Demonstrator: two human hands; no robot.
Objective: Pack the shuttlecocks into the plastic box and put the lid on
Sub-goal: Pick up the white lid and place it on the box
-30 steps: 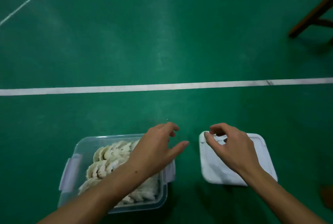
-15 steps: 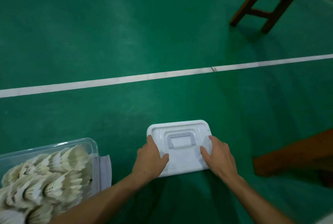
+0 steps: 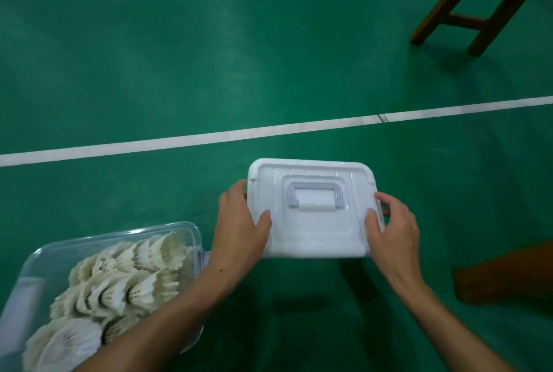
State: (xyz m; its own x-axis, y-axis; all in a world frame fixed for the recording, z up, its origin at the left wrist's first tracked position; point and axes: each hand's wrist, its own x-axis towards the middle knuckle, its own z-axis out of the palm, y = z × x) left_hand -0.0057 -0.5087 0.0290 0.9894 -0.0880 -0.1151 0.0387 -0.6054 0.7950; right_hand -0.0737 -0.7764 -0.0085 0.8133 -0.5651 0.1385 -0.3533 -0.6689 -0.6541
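Change: since half a second earlier the lid had come up off the floor and sat higher and larger in view, with both hands shifted from its near edge to its short sides.
Plastic box: clear, on the green floor at lower left, uncovered, partly crossed by the left forearm.
Shuttlecocks: white feathered ones lay packed in overlapping rows inside the box.
Left hand: it grasped the lid's left side, thumb pressed on the top face, fingers curled round the edge.
Right hand: it grasped the lid's right side the same way, thumb on top, fingertips wrapped over the rim.
Lid: white, top side up with its pale handle folded flat, held to the right of the box and apart from it.
White line: it crossed the floor beyond the lid.
Wooden legs: brown, at far upper right.
Brown wooden piece: at the right edge, near the right forearm.
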